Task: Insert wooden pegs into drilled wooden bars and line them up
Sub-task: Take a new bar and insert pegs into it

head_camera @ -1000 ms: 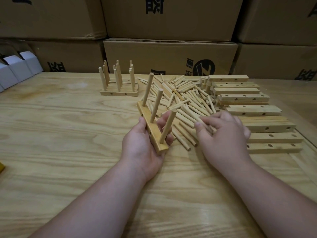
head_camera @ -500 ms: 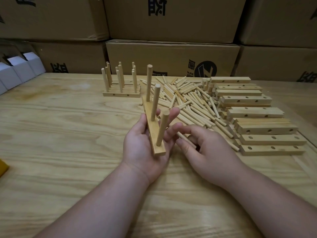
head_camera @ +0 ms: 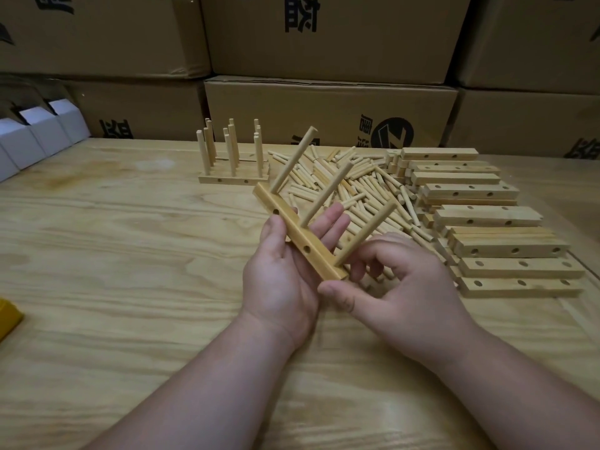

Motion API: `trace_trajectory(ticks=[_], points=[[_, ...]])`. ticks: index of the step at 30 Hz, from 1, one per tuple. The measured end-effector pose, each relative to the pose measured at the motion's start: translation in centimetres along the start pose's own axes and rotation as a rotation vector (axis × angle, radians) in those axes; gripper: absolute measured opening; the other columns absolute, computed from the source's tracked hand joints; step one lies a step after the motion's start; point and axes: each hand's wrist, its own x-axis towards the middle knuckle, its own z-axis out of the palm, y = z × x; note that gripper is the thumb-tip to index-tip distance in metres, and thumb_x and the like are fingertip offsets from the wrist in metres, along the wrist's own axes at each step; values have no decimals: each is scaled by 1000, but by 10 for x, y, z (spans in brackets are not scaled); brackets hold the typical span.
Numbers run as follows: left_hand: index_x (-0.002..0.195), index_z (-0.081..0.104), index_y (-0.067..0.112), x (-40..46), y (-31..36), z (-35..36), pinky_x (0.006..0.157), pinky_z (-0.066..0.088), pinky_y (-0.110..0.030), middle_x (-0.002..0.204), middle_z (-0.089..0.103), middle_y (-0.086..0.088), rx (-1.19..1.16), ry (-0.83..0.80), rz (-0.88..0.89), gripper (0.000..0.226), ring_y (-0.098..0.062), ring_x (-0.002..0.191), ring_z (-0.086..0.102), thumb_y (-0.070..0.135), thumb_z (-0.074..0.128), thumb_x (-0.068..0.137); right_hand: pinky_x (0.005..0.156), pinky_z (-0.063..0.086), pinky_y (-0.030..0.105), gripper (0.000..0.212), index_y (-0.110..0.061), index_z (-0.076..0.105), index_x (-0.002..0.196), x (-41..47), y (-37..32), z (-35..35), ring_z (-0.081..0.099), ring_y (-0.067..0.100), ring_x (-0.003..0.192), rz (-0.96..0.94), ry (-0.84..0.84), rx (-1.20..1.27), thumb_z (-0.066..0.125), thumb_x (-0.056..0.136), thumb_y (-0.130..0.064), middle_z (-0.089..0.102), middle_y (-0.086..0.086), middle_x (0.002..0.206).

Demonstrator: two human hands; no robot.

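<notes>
From the head camera, the left hand (head_camera: 285, 274) lies palm up above the table (head_camera: 130, 254), its fingers nearly straight, with a drilled wooden bar (head_camera: 300, 237) resting across the palm and the thumb pressed against the bar's near side. Three wooden pegs (head_camera: 326, 196) stand in the bar's upper face and lean up and to the right, since the bar is tilted; two side holes show along its length. The right hand (head_camera: 399, 293) has its fingers curled around the base of the nearest peg and the bar's lower end, the thumb stretched out beneath that end; whether the fingers truly clamp the peg or only touch it is hard to tell, as they overlap each other there. Behind the hands, a heap of loose pegs (head_camera: 357, 186) lies spread on the table. To its right, empty drilled bars (head_camera: 506, 245) lie in a stepped stack, holes facing up and forward. Farther back on the left stand the finished bars (head_camera: 232, 173), set side by side with their pegs upright. Cardboard boxes (head_camera: 324, 108) with dark printing are piled along the far edge of the table. White cartons (head_camera: 39, 138) sit at the far left, and a yellow object (head_camera: 8, 316) shows at the left edge, cut off by the frame.
</notes>
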Motion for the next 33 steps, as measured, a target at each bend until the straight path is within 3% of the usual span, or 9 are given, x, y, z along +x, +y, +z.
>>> trace_trajectory(ticks=[5, 9, 12, 16, 19, 23, 28, 33], points=[[142, 35, 21, 0, -3, -2, 93, 53, -48, 122, 72, -22, 44, 9, 57, 42, -32, 115, 70, 44, 21, 110, 70, 45, 30, 26, -34, 69, 77, 2, 3, -2, 56, 7, 74, 41, -3, -35, 74, 69, -58, 60, -16, 66], [135, 41, 22, 2, -4, -3, 97, 53, -51, 120, 72, -22, 60, 20, 72, 37, -32, 115, 70, 44, 25, 109, 68, 44, 24, 21, -32, 66, 66, 0, 1, -1, 57, 12, 73, 128, -34, -13, 81, 65, -46, 59, -9, 64], [134, 45, 19, 2, -6, -5, 91, 59, -45, 118, 73, -22, 129, 15, 66, 41, -31, 114, 71, 46, 29, 107, 59, 40, 12, 23, -24, 66, 60, -2, 1, -1, 55, 7, 64, 261, -3, 80, 85, 65, -36, 58, -4, 63], [131, 52, 19, 0, -9, -6, 100, 51, -51, 112, 75, -21, 229, 18, 62, 47, -34, 107, 73, 54, 35, 103, 55, 45, 20, 13, -32, 72, 79, 8, 3, -6, 56, 8, 58, 398, 32, 88, 81, 71, -35, 62, 1, 66], [119, 55, 13, 5, -8, -8, 90, 57, -42, 105, 76, -22, 255, 68, 62, 45, -35, 99, 75, 48, 29, 108, 57, 50, 22, 14, -43, 73, 88, 27, 8, -7, 66, 4, 70, 450, 0, 85, 78, 77, -35, 71, -5, 76], [107, 54, 11, 10, -7, -11, 71, 57, -33, 83, 77, -17, 278, 157, 57, 42, -27, 70, 74, 41, 26, 110, 52, 49, 22, 7, -36, 71, 82, 75, 19, 8, 67, 2, 73, 453, -52, -16, 75, 81, -41, 71, -15, 80], [95, 55, 7, 11, -8, -12, 50, 44, -27, 63, 68, -15, 312, 191, 34, 45, -17, 42, 55, 38, 26, 110, 62, 54, 32, 12, -30, 73, 93, 138, 36, 50, 63, 14, 66, 368, -207, -187, 72, 88, -41, 70, 1, 75], [85, 56, 8, 10, -2, -11, 41, 33, -24, 56, 64, -13, 360, 222, 22, 46, -14, 35, 43, 34, 27, 110, 64, 50, 28, 20, -24, 74, 104, 170, 57, 101, 61, 10, 70, 287, -342, -304, 68, 91, -39, 67, -9, 74]])
